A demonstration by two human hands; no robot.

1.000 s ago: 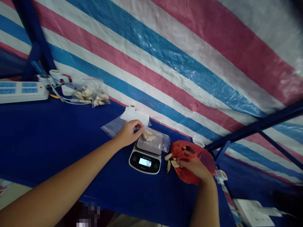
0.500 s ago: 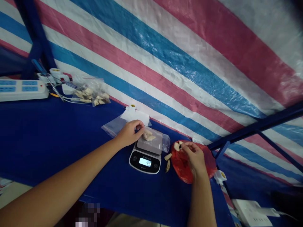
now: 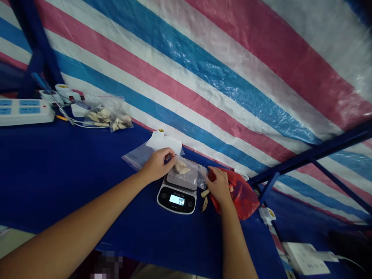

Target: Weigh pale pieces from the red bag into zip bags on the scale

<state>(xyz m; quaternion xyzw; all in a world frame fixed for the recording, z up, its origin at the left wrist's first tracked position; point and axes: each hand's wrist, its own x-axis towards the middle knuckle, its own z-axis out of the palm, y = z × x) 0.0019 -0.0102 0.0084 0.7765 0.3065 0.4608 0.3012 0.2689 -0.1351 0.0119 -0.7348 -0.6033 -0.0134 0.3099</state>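
A digital kitchen scale (image 3: 176,199) with a lit display stands on the blue table. Across its platform lies a clear zip bag (image 3: 192,176) with several pale dried slices (image 3: 182,170) inside. My left hand (image 3: 159,164) pinches the bag's left end, thumb against fingers. At the bag's right end is my right hand (image 3: 217,186), its fingers curled; whatever they grip is hidden. Beneath and behind that hand spreads a red plastic bag (image 3: 242,195), crumpled. Two loose pieces, a pale chunk (image 3: 205,193) and a brown-edged slice (image 3: 204,204), rest between scale and red bag.
Filled clear bags (image 3: 107,116) lie at the back left, near cables and a white power strip (image 3: 26,112). White paper (image 3: 164,142) and a flat clear bag (image 3: 135,155) sit behind my left hand. A striped tarp (image 3: 174,77) rises behind; another power strip (image 3: 305,257) is lower right.
My right hand has moved left from above the red bag to the clear bag's right end. The pale slice it held is out of sight. My left hand keeps its pinch.
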